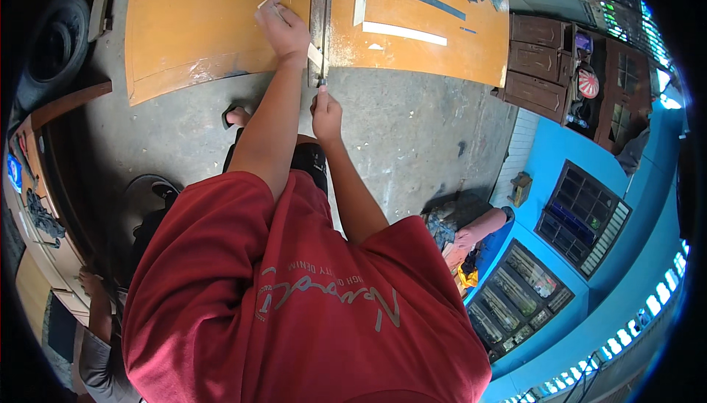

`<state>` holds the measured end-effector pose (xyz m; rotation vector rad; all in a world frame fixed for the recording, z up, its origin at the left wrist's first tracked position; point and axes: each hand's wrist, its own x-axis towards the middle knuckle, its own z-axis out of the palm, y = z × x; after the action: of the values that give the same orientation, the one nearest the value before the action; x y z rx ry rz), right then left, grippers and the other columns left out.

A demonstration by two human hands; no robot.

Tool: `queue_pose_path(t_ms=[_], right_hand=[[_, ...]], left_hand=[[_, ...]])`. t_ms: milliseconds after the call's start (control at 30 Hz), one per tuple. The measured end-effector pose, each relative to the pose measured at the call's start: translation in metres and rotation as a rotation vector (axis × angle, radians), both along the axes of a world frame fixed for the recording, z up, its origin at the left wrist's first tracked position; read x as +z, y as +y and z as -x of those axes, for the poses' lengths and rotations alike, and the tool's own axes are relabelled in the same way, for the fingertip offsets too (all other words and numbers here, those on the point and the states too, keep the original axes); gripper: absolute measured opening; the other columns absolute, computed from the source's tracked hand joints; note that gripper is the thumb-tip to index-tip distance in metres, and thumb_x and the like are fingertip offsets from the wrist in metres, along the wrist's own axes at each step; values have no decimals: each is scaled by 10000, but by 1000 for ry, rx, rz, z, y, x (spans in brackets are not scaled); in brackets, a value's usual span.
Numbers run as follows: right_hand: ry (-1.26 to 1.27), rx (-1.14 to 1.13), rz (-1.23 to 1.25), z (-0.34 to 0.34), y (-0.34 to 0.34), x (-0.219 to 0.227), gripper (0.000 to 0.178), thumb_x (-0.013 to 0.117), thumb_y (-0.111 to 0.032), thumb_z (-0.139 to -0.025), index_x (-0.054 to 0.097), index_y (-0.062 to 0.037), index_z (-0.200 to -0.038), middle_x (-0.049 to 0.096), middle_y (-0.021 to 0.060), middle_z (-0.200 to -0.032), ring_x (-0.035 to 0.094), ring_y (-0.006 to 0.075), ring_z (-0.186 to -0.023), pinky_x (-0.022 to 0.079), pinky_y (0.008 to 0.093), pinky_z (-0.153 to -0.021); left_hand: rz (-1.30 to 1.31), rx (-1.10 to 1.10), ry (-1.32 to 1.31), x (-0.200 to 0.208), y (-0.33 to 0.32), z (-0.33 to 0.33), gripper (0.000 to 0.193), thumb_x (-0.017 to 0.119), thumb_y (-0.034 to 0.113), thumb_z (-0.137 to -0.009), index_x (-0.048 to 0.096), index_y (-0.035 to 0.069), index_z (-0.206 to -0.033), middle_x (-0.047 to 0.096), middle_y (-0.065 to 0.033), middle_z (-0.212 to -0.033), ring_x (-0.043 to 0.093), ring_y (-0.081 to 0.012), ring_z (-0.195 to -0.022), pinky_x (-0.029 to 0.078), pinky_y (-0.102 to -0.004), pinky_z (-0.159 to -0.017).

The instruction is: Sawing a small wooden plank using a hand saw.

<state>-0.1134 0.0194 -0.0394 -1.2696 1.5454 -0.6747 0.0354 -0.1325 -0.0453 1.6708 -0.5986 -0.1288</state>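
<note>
My left hand [286, 33] presses down on the orange-brown wooden tabletop [213, 27], its fingers closed round a pale wooden strip [315, 56]. The strip's end shows past my wrist, beside a dark gap between two boards. My right hand [326, 116] grips the handle of a saw [322, 57] just off the table's near edge. Its long thin blade is seen edge-on and points away from me along the gap, next to the strip's end. Where the blade touches the strip is too fine to make out.
On the right board lie white strips [405, 33], a dark flat bar [427, 0] and sawdust. A brown cabinet [537, 64] stands at the right, a tyre [57, 39] at the far left. Another person's arm [97, 307] reaches to a bench at the lower left.
</note>
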Motion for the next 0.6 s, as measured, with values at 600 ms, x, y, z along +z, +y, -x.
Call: queue_pose_path(t_ms=[600], right_hand=[[304,88,66,26,57,-3,528,401,-330,-1101,582,57,-790,616,278,-746,617,406,-675,439,493,-614]], left_hand=[[9,31,57,4,-5,3,229,492,64,-957,590,-27,-1143,548,-251,-1151,536,-429,-1071,431,-487,-961]])
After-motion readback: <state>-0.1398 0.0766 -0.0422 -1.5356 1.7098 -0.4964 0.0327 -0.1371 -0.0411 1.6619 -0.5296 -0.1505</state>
